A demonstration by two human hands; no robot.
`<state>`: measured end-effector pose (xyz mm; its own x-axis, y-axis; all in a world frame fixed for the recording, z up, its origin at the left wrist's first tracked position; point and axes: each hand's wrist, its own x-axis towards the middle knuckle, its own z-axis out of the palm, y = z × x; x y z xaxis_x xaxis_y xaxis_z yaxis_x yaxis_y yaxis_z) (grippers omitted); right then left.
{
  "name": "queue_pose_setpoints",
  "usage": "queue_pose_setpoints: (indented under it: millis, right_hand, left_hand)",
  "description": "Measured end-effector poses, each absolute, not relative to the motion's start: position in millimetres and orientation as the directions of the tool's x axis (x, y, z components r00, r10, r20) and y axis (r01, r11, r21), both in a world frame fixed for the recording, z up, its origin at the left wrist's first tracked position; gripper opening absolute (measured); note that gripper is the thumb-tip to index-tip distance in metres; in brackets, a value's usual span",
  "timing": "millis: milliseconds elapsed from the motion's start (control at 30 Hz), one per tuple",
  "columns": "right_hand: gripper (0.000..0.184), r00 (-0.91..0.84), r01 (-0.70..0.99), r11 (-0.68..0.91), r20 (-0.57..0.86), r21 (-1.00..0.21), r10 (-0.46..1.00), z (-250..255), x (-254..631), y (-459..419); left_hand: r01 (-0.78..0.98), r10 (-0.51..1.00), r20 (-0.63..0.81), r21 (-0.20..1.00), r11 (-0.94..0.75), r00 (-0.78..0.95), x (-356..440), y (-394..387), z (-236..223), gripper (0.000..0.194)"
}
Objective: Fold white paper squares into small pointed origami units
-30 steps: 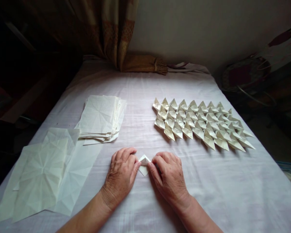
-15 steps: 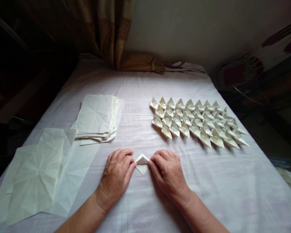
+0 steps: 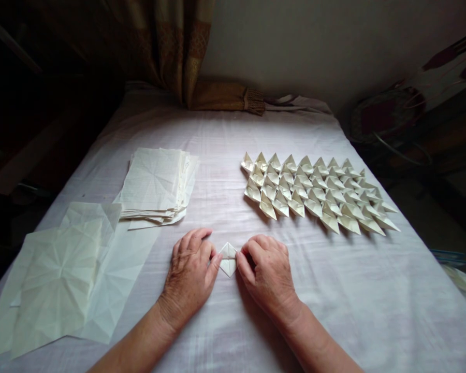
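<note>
1. a small folded paper [image 3: 228, 266] lies as a diamond, near center, on a pale cloth [image 3: 357, 300].
2. the left hand [image 3: 190, 267] grips the paper's left corner between thumb and fingers; the right hand [image 3: 267, 269] pinches its right corner.
3. pointed paper shapes [image 3: 314, 200] stand in rows on the right, farther from the hands.
4. a paper stack [image 3: 151, 181] sits to the left, beyond the left hand, with creased sheets [image 3: 58, 280] spread nearer.
5. a gold-brown curtain [image 3: 182, 57] hangs at the far edge.
</note>
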<state>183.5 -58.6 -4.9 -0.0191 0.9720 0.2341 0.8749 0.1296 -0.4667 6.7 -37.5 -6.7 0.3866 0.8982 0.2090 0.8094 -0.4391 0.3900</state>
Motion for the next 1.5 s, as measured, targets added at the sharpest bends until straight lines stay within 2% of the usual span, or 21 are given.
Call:
queue_pose_setpoints:
  millis: [233,333,600,767,1033,1200,1267,1367,1500]
  right_hand:
    - [0.008,0.022,0.829,0.099,0.21,-0.55,0.977,-6.1,183.6,-60.9]
    - [0.008,0.035,0.811,0.097,0.213,-0.577,0.976,-5.3,183.2,-61.2]
    - [0.009,0.051,0.847,0.072,0.215,-0.527,0.975,-5.3,173.8,-57.8]
    - [0.006,0.056,0.818,0.061,0.185,-0.572,0.981,-7.0,180.4,-59.5]
    - [0.007,0.049,0.809,0.075,0.193,-0.583,0.98,-8.3,194.5,-62.2]
    - [0.008,0.046,0.777,0.123,0.251,-0.617,0.967,-12.4,196.0,-63.9]
    - [0.008,0.057,0.757,0.137,0.274,-0.639,0.96,-14.1,197.6,-64.4]
    - [0.01,0.063,0.727,0.174,0.316,-0.665,0.947,-16.2,200.5,-64.8]
    - [0.011,0.075,0.703,0.201,0.352,-0.682,0.933,-18.1,202.8,-65.1]
  left_hand:
    - [0.826,0.915,0.172,0.393,-0.404,0.365,5.2,-36.2,-6.6,0.006]
    - [0.816,0.912,0.163,0.408,-0.409,0.376,3.6,-34.8,-7.1,0.002]
    - [0.799,0.91,0.172,0.436,-0.414,0.378,2.6,-32.6,-9.3,0.007]
    - [0.794,0.911,0.165,0.447,-0.411,0.378,1.8,-31.5,-9.4,0.01]
    - [0.777,0.856,0.189,0.361,-0.516,0.48,1.5,-32.1,-6.6,0.037]
    - [0.737,0.775,0.251,0.244,-0.63,0.58,9.3,-19.4,6.9,0.019]
    - [0.703,0.729,0.2,0.193,-0.685,0.655,15.3,-10.2,16.1,0.01]
    - [0.687,0.694,0.018,0.128,-0.715,0.72,25.2,3.4,32.4,0.006]
    - [0.681,0.652,-0.209,0.119,-0.722,0.728,36.6,13.7,52.3,0.008]
